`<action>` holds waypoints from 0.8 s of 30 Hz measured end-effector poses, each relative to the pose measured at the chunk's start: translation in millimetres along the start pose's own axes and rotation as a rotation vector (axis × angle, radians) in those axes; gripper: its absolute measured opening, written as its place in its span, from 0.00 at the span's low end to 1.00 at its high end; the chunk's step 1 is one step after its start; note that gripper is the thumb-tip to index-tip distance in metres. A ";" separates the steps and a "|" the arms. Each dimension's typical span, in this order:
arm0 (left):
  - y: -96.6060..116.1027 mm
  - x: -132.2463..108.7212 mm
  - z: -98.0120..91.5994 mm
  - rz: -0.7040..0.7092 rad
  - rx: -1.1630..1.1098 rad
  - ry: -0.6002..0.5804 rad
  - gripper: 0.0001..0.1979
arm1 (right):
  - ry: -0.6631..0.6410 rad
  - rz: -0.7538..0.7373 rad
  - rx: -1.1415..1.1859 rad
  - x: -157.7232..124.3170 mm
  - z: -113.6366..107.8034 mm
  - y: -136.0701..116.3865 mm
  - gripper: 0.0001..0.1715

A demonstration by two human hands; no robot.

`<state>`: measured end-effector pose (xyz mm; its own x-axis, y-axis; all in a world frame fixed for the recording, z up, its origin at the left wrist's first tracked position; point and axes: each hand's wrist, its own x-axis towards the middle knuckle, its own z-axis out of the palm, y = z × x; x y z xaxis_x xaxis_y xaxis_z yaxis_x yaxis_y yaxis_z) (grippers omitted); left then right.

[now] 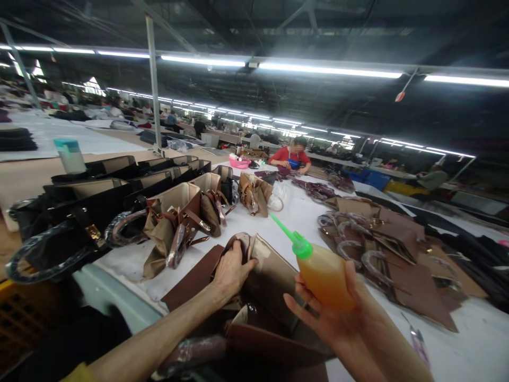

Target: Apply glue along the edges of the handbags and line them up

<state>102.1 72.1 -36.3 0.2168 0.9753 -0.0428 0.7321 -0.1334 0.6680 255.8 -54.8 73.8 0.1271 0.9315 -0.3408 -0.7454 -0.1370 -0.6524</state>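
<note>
My left hand (233, 273) grips the upper edge of a brown handbag (274, 270), its fingers reaching over the tan lining and the thumb on the near side. The bag stands open in front of me, with a plastic-wrapped handle (199, 350) at its lower left. In my right hand (353, 323) is a squeeze bottle (324, 276) of amber liquid, held tilted above the bag's right side. Its green cap and long nozzle (282, 228) point up and to the left, apart from the bag.
Black handbags (83, 212) and brown handbags (191, 201) stand in rows at the left. Flat brown bag pieces (397, 239) with wrapped handles lie at the right, near small snips (418, 339). Across the white table (469, 339) sits a person in red (292, 156). A yellow crate (19, 313) is at lower left.
</note>
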 end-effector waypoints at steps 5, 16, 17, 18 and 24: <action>-16.6 5.4 9.7 0.185 -0.381 -0.011 0.13 | 0.007 -0.013 0.006 0.1 -2.5 -1.9 0.23; 37.6 33.3 -81.8 0.442 -0.472 -0.413 0.14 | 0.064 -0.004 0.095 4.1 -30.9 -16.1 0.24; 45.0 38.8 -93.7 0.480 -0.355 -0.434 0.13 | 0.077 0.011 0.082 3.5 -35.9 -13.9 0.24; 50.8 44.1 -103.9 0.513 -0.244 -0.472 0.12 | 0.096 0.022 0.062 2.9 -40.9 -10.8 0.25; 53.9 57.4 -125.9 0.524 0.197 -0.683 0.11 | 0.187 -0.102 -0.141 3.2 -70.9 6.8 0.29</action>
<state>72.7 143.0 90.7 0.8484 0.4698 -0.2438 0.5145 -0.6237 0.5885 297.5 -76.6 20.2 0.3259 0.8661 -0.3790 -0.6254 -0.1032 -0.7735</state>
